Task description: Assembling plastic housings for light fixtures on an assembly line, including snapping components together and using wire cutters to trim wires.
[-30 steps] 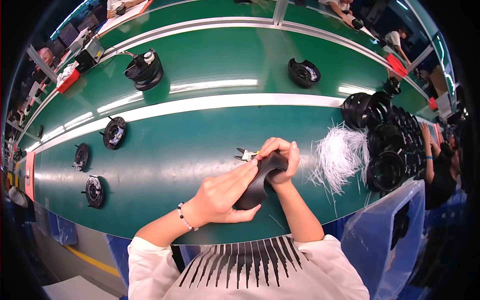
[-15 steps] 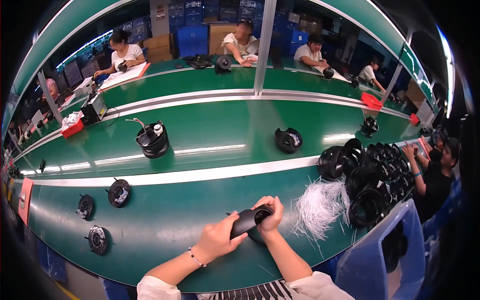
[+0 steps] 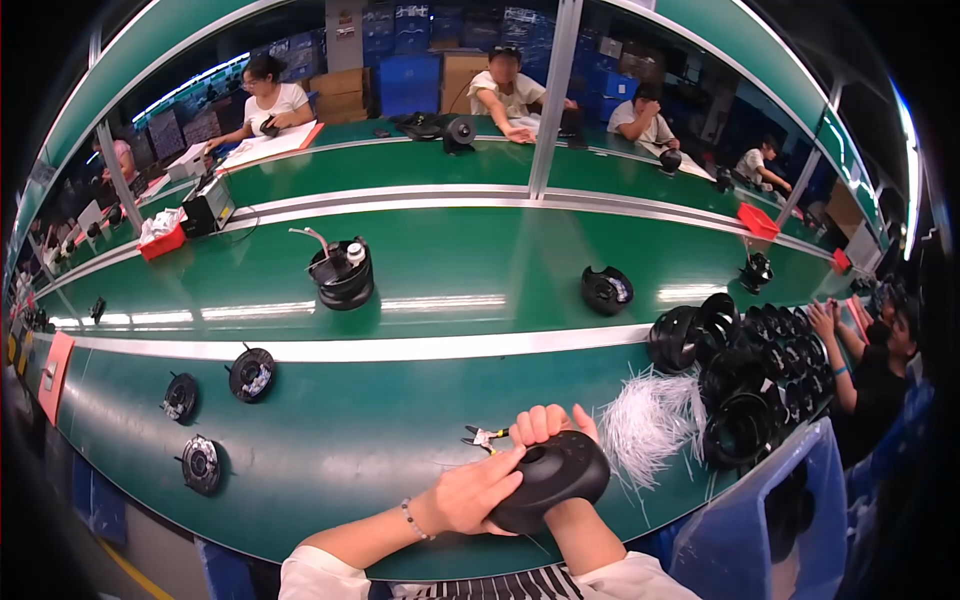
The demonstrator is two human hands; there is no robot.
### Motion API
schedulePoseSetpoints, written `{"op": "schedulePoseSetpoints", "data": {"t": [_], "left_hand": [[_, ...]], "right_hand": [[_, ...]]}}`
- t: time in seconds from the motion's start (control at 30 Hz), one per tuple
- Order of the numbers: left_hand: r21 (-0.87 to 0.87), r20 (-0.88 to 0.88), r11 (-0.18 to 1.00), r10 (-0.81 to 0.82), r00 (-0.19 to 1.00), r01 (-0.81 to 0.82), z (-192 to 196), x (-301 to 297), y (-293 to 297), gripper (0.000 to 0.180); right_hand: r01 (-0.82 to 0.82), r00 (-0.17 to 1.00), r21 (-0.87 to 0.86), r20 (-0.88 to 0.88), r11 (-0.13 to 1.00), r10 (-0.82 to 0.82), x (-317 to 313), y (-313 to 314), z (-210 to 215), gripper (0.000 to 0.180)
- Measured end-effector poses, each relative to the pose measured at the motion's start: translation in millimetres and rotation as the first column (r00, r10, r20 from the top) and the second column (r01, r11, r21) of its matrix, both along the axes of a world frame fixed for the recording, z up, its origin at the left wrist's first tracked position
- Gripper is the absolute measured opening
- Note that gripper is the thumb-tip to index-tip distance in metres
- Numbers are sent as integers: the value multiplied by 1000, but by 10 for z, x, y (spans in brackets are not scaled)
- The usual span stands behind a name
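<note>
Above the near edge of the green table I hold a black rounded plastic housing [image 3: 572, 472] with both hands. My left hand [image 3: 468, 497] is closed on its left side, thumb on top near a dark recess and fingers partly hidden. My right hand [image 3: 548, 424] reaches round behind the housing. Its fingers curl at the far edge, and the palm is hidden. Just beyond the housing, diagonal cutters [image 3: 485, 438] with black and yellow handles lie on the table, partly covered by my hands. A heap of thin white strips [image 3: 650, 425] lies to the right.
Stacked black ring-shaped housings [image 3: 740, 430] crowd the right, above a blue-lined bin [image 3: 765, 500]. Several round black parts [image 3: 203, 464] lie at left. Beyond a pale rail, a black housing with wires [image 3: 342, 275] and a round part [image 3: 607, 290] sit on the green belt. Other people work farther off.
The housing has been turned over, so its broad rounded side now faces up, and has moved slightly right. The cutters have come into sight behind it. The whole view has shifted a little.
</note>
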State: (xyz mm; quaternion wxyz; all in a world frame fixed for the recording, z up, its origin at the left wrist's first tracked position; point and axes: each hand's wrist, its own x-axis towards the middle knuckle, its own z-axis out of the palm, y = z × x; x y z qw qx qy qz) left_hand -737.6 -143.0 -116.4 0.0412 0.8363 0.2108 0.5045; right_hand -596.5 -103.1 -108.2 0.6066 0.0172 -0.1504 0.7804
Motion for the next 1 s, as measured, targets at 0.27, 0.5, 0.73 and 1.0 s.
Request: {"op": "schedulePoseSetpoints", "data": {"t": [0.27, 0.5, 0.73, 1.0], "left_hand": [[-369, 259, 930, 88, 962, 14, -103, -22, 93, 49], [17, 132, 1000, -23, 991, 21, -36, 113, -45, 59], [-722, 273, 687, 389, 880, -80, -93, 44, 93, 28], [-678, 662, 141, 543, 517, 721, -324, -295, 1741, 52]], "right_hand": [[131, 991, -616, 114, 777, -77, -228, -2, -34, 39], [-166, 984, -96, -85, 981, 159, -84, -50, -93, 38], [172, 969, -454, 236, 874, -69, -138, 35, -300, 34], [-5, -404, 676, 672, 737, -620, 391, -159, -427, 68]]}}
